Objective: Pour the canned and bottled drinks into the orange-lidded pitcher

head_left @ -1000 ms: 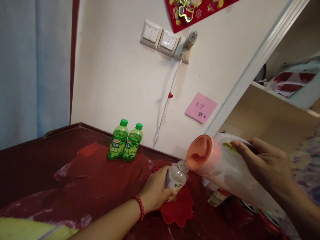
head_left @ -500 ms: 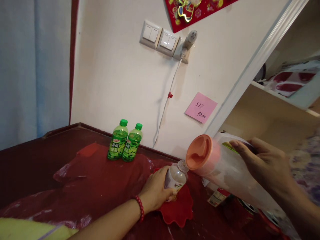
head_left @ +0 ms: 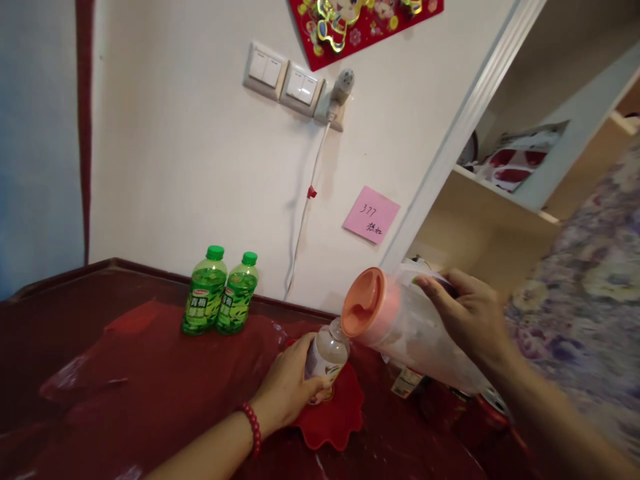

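Wrapped around a clear plastic bottle with a printed label is my left hand; a red bead bracelet circles that wrist. The bottle is uncapped and tilts slightly over a red scalloped plate. My right hand grips the handle of a translucent pitcher with an orange lid. The pitcher lies nearly on its side, its lid's rim against or just above the bottle's mouth. Whether liquid is flowing between them is too unclear to tell.
Two green-capped tea bottles stand at the back of the dark red table. Red cans and a small carton sit at the right. A white cord hangs down the wall, left of a pink note. Shelves rise at right.
The camera view has swung to the right, so everything appears farther left. Both hands keep their hold, and the pitcher's lid stays at the bottle's mouth.
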### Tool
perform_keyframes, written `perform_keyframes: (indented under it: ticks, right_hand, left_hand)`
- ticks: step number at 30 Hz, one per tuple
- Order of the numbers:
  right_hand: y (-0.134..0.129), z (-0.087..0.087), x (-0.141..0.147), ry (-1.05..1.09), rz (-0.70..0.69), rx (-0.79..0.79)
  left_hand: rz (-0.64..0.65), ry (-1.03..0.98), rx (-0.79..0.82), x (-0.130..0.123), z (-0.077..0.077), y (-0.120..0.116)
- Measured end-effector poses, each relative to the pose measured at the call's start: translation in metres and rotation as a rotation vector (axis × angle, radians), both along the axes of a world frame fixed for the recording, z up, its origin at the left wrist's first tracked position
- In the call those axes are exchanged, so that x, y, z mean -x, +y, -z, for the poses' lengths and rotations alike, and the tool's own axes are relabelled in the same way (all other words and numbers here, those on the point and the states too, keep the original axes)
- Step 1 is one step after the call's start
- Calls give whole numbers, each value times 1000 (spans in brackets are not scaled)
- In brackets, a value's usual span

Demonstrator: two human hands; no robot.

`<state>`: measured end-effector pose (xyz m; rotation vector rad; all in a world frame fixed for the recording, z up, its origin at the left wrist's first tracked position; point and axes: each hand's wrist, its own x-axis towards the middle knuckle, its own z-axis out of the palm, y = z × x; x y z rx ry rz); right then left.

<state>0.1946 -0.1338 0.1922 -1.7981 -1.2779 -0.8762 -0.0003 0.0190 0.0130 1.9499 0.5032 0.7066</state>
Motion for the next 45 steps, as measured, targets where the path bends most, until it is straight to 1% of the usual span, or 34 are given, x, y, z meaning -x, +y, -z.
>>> perform_keyframes:
  ticks: [3,6,12,17,24,27,30,35,39,42,45]
  right_hand:
    - [-1,5,2,19,-17,-59]
    - [-4,17,0,145,-38,-122]
    - [-14,53,-7,363,-26,-268]
    - [-26,81,-15,519,-7,-418]
    - [-52,126,-30,723,-18,-589]
    - [-65,145,-30,792,-24,-652]
    - [-76,160,-26,843,-36,-714]
    - [-87,175,-19,891,-74,-798]
    - [-88,183,-18,925,-90,-838]
    - [-91,189,-21,944,-74,-867]
    - [-97,196,-23,960,-18,-889]
  left_hand:
    - [15,-14,-1,-1,-1,0]
    - [25,-15,-5,-1,-2,0]
    - [21,42,-48,-2,-3,2]
    - [10,34,-97,-6,-2,5]
    - [-30,89,-123,-12,4,10]
    - [-45,92,-144,-13,5,13]
    - [-50,93,-152,-13,2,12]
    - [-63,91,-167,-13,-3,8]
    - [-62,109,-194,-13,-3,9]
    - [-53,122,-196,-13,-1,11]
    - [-54,121,-192,-13,-1,12]
